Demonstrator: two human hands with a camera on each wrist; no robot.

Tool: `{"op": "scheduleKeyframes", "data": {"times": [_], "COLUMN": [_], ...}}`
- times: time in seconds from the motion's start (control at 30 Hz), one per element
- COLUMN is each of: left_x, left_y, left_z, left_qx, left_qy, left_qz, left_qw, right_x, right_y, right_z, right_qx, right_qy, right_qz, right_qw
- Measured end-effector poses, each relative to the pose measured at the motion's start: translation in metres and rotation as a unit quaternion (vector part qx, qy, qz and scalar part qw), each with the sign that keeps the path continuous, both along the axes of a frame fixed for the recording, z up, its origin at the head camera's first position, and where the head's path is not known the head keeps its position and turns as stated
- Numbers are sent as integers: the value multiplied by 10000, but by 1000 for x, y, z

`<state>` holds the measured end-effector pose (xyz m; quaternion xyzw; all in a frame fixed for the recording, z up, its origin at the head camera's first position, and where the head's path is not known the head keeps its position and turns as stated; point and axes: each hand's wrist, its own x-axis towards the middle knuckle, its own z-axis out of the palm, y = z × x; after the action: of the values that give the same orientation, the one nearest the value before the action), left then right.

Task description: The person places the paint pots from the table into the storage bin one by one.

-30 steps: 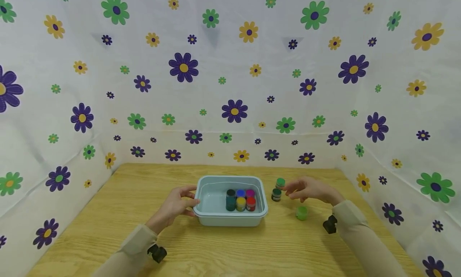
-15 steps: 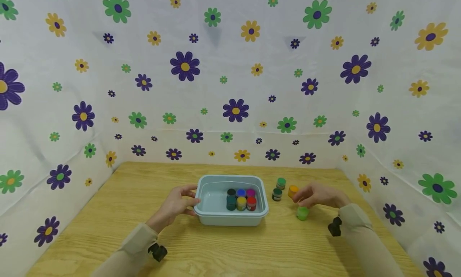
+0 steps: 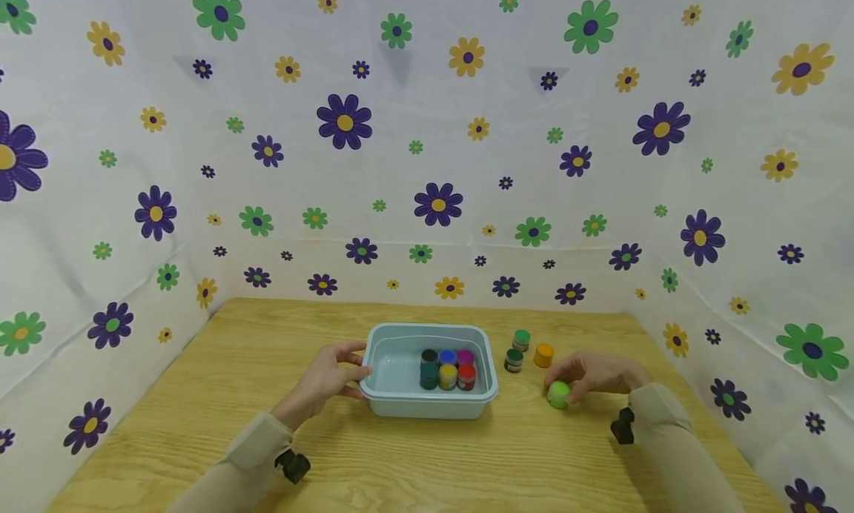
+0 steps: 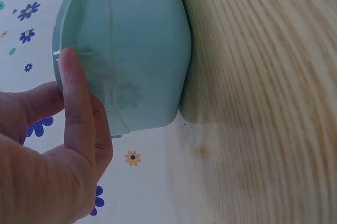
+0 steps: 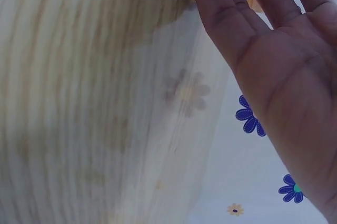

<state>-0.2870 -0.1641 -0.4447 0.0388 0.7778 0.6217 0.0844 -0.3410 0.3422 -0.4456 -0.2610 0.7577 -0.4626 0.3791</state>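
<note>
My left hand (image 3: 322,378) grips the left rim of a pale blue plastic tub (image 3: 427,408), thumb over the edge and fingers against the outer wall, as the left wrist view also shows. Inside the tub, towards its right, stand small paint jars: dark teal, black, blue, magenta, yellow (image 3: 448,377) and red (image 3: 466,377). To the right of the tub, my right hand (image 3: 600,374) pinches a light green paint jar (image 3: 558,395) between thumb and fingers, low over the table. In the right wrist view its fingertips are out of frame.
Behind the right hand stand an orange paint jar (image 3: 543,355), a dark green paint jar (image 3: 513,361) and a green paint jar (image 3: 521,340). The wooden table (image 3: 427,468) is enclosed by a white flower-print cloth (image 3: 373,164) at the back and sides.
The right hand has come nearer from beside the green jars, uncovering the orange jar, and has taken hold of the light green jar. The left hand and the tub have stayed put.
</note>
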Motion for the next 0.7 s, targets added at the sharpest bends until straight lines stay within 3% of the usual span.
{"op": "scheduleKeyframes", "data": {"times": [0.23, 0.47, 0.7], "left_x": [0, 0, 0], "left_y": [0, 1, 1], "left_z": [3, 3, 3], "left_qx": [7, 17, 5], "left_qy": [12, -16, -61], "left_qz": [13, -5, 8], "left_qw": [10000, 10000, 10000], "right_x": [0, 5, 8], "right_y": [1, -4, -14], "right_z": [-3, -4, 1], "right_qx": [195, 373, 14], "right_qy": [-51, 194, 432], "right_qz": [-336, -856, -910], "right_qw": [9992, 9954, 9949]}}
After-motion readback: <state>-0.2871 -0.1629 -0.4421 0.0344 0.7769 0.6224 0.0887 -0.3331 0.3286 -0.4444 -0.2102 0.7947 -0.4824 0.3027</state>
